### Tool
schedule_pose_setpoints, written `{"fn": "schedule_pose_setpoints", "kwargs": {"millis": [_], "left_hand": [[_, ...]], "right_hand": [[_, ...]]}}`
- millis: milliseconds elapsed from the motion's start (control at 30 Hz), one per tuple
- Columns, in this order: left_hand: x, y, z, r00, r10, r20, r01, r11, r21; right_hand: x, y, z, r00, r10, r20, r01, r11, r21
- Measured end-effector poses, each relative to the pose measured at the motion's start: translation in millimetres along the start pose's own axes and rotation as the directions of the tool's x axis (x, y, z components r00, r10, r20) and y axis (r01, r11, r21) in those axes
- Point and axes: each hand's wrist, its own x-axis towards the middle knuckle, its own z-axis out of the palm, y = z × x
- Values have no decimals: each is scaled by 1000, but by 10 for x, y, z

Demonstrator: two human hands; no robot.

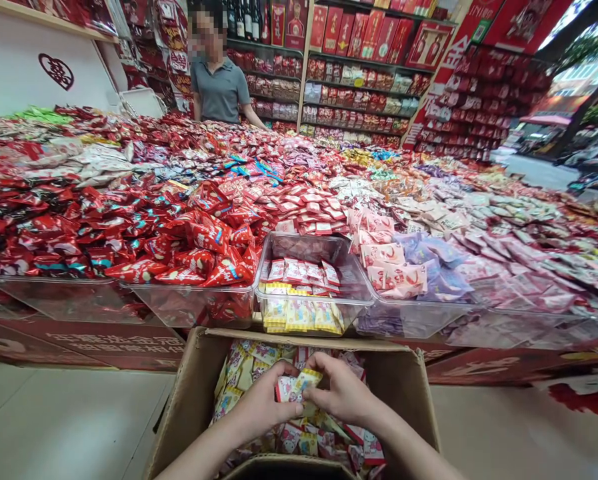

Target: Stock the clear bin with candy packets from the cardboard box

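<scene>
Over an open cardboard box (179, 407), both hands are close together with small candy packets between them. My left hand (266, 400) is closed on a pink-and-white candy packet (286, 389) with a red edge. Pinched in my right hand (343, 392) is a yellow-and-white candy packet (307, 380), which overlaps the pink one. Loose yellow and pink packets (241, 370) fill the box below my hands. Just beyond the box stands a clear plastic bin (319, 245). Inside it, yellow packets (299, 313) lie along the front and red-and-white packets (303, 272) behind them.
Red snack bags (209, 247) heap up left of the clear bin; pink bags (396, 267) and purple bags (439, 263) lie right of it. A person (221, 87) in a grey shirt stands behind the display. Shelves (359, 67) of red boxes line the back.
</scene>
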Motion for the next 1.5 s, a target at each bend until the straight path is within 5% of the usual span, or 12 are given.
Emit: {"fn": "schedule_pose_setpoints", "kwargs": {"millis": [167,300,533,633,767,1033,1133,1233,1367,1500], "left_hand": [[-16,95,55,999,29,27,-28,999,-24],[-40,125,43,999,38,25,-39,999,24],[-62,152,48,999,42,31,-47,981,186],[-76,162,29,998,66,-5,-63,967,245],[-90,176,-11,994,78,-71,-55,957,284],[-78,133,1,994,107,-9,-95,915,393],[-85,121,11,994,106,-20,-90,919,384],[-105,161,29,995,101,-16,-86,914,397],[-132,237,60,998,62,5,-58,900,433],[-137,244,68,997,70,16,-70,894,443]], "right_hand": [[10,5,140,1000,4,-7,-1,949,314],[-147,-182,34,990,-119,-71,127,984,125],[-91,-902,-803,981,-106,-164,173,864,473],[85,-1088,-1116,970,-152,-190,225,856,466],[284,-1109,-1232,971,-178,-157,229,881,414],[585,-984,-1195,989,-109,-103,139,917,373],[656,-957,-1224,988,-134,-81,151,956,253],[703,-974,-1260,985,-166,-36,161,980,-112],[796,-1002,-1272,978,-170,118,206,740,-641],[951,-982,-1227,956,8,293,245,526,-814]]}}
